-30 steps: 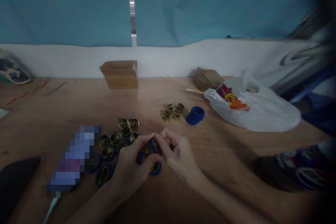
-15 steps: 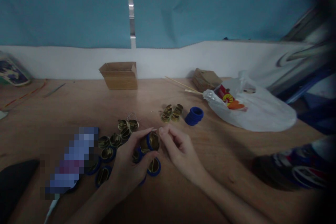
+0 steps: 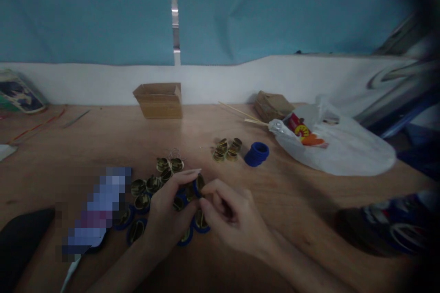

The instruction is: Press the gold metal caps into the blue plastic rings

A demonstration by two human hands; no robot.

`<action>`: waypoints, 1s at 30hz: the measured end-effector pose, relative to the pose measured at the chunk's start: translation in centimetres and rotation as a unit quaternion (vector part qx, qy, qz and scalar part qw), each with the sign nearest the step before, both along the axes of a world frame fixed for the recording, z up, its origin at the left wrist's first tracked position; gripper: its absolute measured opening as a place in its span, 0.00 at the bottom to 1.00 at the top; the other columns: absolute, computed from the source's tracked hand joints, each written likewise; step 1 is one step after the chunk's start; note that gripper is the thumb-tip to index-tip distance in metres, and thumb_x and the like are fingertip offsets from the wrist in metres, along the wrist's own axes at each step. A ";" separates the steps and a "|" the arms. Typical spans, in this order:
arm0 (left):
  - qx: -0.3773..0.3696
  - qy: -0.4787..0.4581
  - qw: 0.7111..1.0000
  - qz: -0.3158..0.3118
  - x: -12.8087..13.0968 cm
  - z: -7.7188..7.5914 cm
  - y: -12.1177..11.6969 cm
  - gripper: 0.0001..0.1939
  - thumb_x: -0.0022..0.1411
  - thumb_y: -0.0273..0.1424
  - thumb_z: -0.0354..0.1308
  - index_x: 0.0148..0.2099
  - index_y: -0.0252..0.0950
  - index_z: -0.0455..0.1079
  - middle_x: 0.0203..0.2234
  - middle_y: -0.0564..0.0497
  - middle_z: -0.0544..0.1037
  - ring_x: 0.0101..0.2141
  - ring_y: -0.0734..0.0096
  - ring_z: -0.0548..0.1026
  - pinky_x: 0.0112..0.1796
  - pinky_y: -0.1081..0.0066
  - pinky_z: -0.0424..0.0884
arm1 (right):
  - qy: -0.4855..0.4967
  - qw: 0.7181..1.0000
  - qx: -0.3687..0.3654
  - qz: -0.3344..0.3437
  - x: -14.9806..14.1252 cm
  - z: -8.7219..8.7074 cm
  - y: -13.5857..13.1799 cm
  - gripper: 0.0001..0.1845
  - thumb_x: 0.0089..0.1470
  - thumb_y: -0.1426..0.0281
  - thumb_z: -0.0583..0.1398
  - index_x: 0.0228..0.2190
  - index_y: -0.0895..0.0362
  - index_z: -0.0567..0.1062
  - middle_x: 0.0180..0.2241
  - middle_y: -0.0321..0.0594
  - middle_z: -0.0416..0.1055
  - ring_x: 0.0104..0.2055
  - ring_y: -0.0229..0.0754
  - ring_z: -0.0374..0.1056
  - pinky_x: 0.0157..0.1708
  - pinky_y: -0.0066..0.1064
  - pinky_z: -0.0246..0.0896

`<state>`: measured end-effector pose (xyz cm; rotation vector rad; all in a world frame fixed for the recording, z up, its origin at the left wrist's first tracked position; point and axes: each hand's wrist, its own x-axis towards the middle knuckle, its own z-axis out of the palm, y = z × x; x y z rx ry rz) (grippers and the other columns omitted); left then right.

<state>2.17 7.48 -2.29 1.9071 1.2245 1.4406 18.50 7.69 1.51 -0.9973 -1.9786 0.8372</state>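
Note:
My left hand (image 3: 168,208) curls its fingers and thumb around a round brass fitting with a blue ring (image 3: 198,185), tilted so its open side faces right. Against that side press the pinched thumb and forefinger of my right hand (image 3: 237,215), the other fingers folded in. Whether anything small lies between those fingertips is hidden. Beneath and beside my left hand are more brass fittings in blue rings (image 3: 136,231). Behind them sit several brass fittings without blue rings (image 3: 153,184). Farther right stand a small group of brass pieces (image 3: 220,154) and a stack of blue rings (image 3: 256,154).
A phone (image 3: 98,213) with a white cable lies left of the fittings. Thin clear rings (image 3: 174,153) rest behind them. An open cardboard box (image 3: 160,103) and a second box (image 3: 273,105) stand at the wall. To the right are a white plastic bag (image 3: 350,146) and a dark bottle (image 3: 385,226).
My right hand has moved slightly down and left, bringing its fingertips from beside the held fitting onto its open side. The left hand keeps its hold. The view has shifted a little.

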 end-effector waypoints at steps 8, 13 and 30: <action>0.111 0.092 0.990 -0.007 0.2 0.8 -0.4 0.21 0.56 0.22 0.63 0.51 0.39 0.67 0.46 0.45 0.75 0.47 0.63 0.75 0.47 0.65 0.74 | 0.037 0.991 -0.130 -0.002 0.9 0.7 1.9 0.12 0.56 0.62 0.59 0.26 0.55 0.67 0.18 0.27 0.51 0.20 0.33 0.49 0.19 0.26 0.44; 0.078 0.139 0.987 -0.028 0.8 0.9 -0.1 0.24 0.57 0.24 0.62 0.55 0.41 0.66 0.47 0.45 0.72 0.47 0.62 0.74 0.47 0.64 0.74 | 0.056 0.982 -0.092 -0.153 2.7 0.9 4.2 0.17 0.60 0.60 0.53 0.24 0.55 0.69 0.21 0.32 0.58 0.23 0.36 0.54 0.22 0.28 0.47; -0.017 0.480 0.872 -0.095 4.3 3.4 0.5 0.14 0.61 0.39 0.57 0.37 0.32 0.74 0.36 0.39 0.77 0.40 0.49 0.74 0.41 0.53 0.71 | -0.138 0.876 0.176 -0.427 9.0 0.9 7.5 0.09 0.53 0.70 0.56 0.37 0.59 0.71 0.35 0.49 0.73 0.37 0.50 0.69 0.38 0.38 0.63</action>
